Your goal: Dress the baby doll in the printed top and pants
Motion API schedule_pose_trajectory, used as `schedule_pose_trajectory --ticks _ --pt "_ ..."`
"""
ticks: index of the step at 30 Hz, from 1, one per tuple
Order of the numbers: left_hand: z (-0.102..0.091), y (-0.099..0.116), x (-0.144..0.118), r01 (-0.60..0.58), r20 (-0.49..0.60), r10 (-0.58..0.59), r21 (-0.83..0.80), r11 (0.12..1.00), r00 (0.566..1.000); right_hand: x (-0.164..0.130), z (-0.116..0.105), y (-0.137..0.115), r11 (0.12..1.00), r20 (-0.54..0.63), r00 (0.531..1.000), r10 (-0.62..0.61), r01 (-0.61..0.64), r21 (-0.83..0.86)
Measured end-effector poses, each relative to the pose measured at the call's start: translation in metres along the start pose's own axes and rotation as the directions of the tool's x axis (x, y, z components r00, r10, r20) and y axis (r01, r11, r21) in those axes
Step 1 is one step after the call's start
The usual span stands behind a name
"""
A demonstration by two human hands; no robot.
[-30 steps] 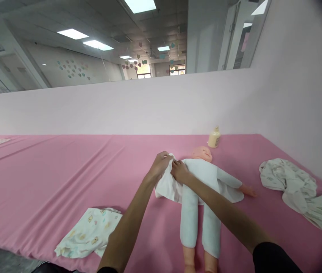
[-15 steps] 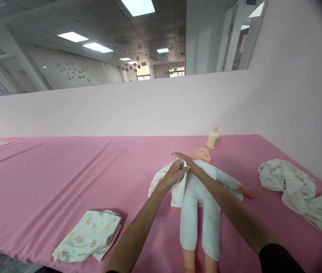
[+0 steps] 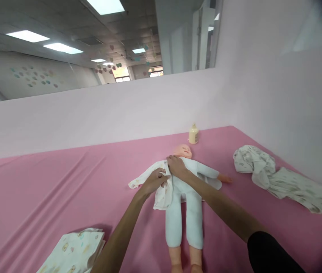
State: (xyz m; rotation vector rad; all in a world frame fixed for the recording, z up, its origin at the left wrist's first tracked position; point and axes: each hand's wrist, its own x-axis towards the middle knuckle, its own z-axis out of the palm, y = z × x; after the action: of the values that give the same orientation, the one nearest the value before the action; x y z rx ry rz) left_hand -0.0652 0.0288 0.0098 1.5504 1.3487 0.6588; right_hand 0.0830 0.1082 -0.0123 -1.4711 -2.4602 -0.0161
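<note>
A baby doll [image 3: 179,186] with a white cloth body lies on its back, its head toward the wall. A small white printed baby shirt [image 3: 164,198] covers its arm on the left of the view, with the sleeve stretched out to that side. The shirt's other side lies partly under the doll, near the bare right arm. My left hand [image 3: 155,181] is closed, pinching the shirt's front edge at the chest. Just above it, my right hand [image 3: 177,167] has its fingers curled over the shirt's upper edge by the doll's shoulder; the fingertips are partly hidden.
A folded printed cloth [image 3: 74,250] lies at the front left on the pink sheet [image 3: 64,197]. Crumpled white printed cloths [image 3: 280,178] lie on the right. A pale yellow pump bottle [image 3: 193,135] stands beyond the doll's head, near the white wall [image 3: 138,110].
The sleeve now lies straighter, out to the left. My right hand has turned and curled at the shirt's upper edge, while my left hand sits lower on its front. The view has swung right.
</note>
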Motion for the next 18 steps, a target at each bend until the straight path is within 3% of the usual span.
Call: schedule_pose_trajectory --ticks 3,5,6,7,9,11,13,15,16,18 --pt "0.003 0.005 0.01 -0.016 -0.187 0.073 0.29 0.957 0.98 -0.04 -0.003 0.005 0.997 -0.113 0.994 0.001 0.007 0.073" --pt "0.018 0.012 0.023 -0.054 -0.328 0.261 0.526 0.849 0.908 -0.078 -0.001 0.016 0.978 -0.28 0.96 0.01 0.049 0.204" --pt "0.03 0.017 0.032 -0.097 -0.334 0.378 0.625 0.774 0.863 -0.098 0.0 0.024 0.964 -0.339 0.94 0.038 0.054 0.259" --pt "0.045 0.023 0.043 -0.171 -0.28 0.488 0.701 0.693 0.827 -0.118 0.002 0.035 0.954 -0.381 0.921 0.083 0.038 0.297" --pt "0.077 0.037 0.069 -0.379 -0.012 0.625 0.786 0.488 0.78 -0.153 0.006 0.061 0.934 -0.406 0.884 0.233 -0.087 0.347" --pt "0.108 0.051 0.098 -0.539 0.272 0.605 0.781 0.316 0.748 -0.181 0.01 0.094 0.856 -0.355 0.817 0.455 -0.291 0.427" --pt "0.132 0.064 0.124 -0.608 0.454 0.468 0.751 0.256 0.758 -0.197 0.012 0.127 0.676 -0.249 0.685 0.685 -0.47 0.567" --pt "0.148 0.071 0.144 -0.599 0.53 0.283 0.743 0.299 0.799 -0.203 0.013 0.156 0.398 -0.046 0.565 0.824 -0.518 0.757" --pt "0.153 0.073 0.151 -0.578 0.538 0.212 0.746 0.331 0.816 -0.203 0.013 0.168 0.251 0.069 0.538 0.84 -0.499 0.829" --pt "0.157 0.072 0.16 -0.538 0.525 0.149 0.747 0.39 0.838 -0.199 0.01 0.187 0.027 0.24 0.546 0.803 -0.435 0.9"
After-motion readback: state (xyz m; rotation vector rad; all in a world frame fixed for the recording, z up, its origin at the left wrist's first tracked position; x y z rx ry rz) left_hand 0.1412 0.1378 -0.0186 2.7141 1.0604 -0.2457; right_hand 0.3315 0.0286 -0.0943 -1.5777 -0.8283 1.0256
